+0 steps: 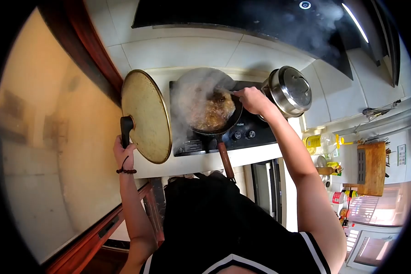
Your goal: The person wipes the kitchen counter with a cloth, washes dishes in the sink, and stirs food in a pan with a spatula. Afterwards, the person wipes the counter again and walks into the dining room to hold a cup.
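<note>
On the left, my left hand (124,153) is closed round the black handle of a large pan lid (148,118). The lid is tilted on edge beside the stove. My right hand (252,99) reaches over the frying pan (239,116), its fingers closed on the handle of a cooking utensil (231,92). Food and steam hide the utensil's working end, so I cannot tell its kind. Brown, wet-looking food (217,112) sits in the pan under thick steam. The pan's wooden handle (225,160) points toward my body.
A lidded steel pot (287,91) stands right of the pan on the black stove (255,144), whose knobs face me. Above hangs a dark range hood (205,13). Bottles (322,142) and a wooden board (375,166) are farther right. A glass sliding door (55,137) borders the left side.
</note>
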Demonstrator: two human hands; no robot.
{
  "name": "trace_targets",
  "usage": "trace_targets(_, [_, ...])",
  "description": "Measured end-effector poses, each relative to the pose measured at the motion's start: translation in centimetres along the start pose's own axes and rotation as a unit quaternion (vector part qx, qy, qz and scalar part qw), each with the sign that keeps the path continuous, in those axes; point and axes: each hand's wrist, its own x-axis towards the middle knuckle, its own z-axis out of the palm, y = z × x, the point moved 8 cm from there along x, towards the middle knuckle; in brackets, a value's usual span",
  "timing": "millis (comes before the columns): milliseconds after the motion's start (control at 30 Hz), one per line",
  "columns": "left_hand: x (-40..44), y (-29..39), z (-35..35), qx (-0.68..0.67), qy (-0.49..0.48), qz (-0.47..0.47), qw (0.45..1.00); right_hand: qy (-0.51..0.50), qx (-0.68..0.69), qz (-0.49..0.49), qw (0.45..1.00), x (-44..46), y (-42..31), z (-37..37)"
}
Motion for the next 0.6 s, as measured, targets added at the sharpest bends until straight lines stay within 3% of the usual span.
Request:
trace_targets(200, [0.0, -0.5, -0.6, 0.003, 0.005, 0.009, 1.0, 0.028, 0.054, 0.042, 0.997, 1.7, -0.8, -1.4])
trace_targets(300, [0.1, -0.8, -0.5, -0.016, 0.001, 0.025, 1.0, 0.04, -0.014, 0.011, 0.999, 4.2, -0.9, 0.2])
trace_targets(333, [0.1, -1.2, -0.5, -0.024, -0.003, 0.022, 0.999, 0.005, -0.033, 0.06, 0.998, 5.8, 0.7, 2.8])
trace_targets(433, [-0.2, -1.0, -0.3, -0.037, 0.003, 0.008, 0.999, -0.036, -0.009, 0.016, 0.999, 5.4, -1.3, 4.9])
trace_targets(600, [-0.2, -1.3, -0.3, -0.047, -0.001, -0.024, 0.999, -0.012, -0.003, -0.023, 1.0, 1.9, -1.4, 5.8])
